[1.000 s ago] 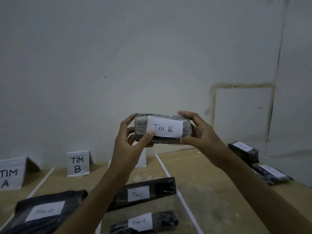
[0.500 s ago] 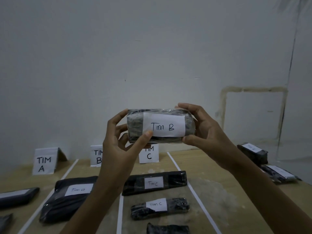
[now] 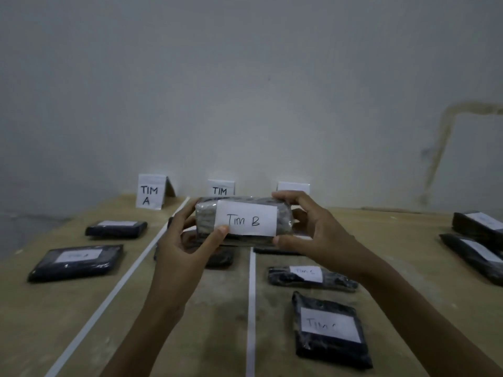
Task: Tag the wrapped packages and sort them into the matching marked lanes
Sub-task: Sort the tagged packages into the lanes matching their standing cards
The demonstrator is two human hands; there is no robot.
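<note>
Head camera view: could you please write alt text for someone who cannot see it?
The left hand and right hand hold a wrapped package tagged Tim B over a table taped into lanes. A TIM A sign stands at the back; black tagged packages lie in the lanes.

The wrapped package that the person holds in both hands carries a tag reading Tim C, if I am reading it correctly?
Not quite. In the head view the tag on the wrapped package reads Tim B, not Tim C. The rest holds: the left hand and the right hand both grip it.
</note>
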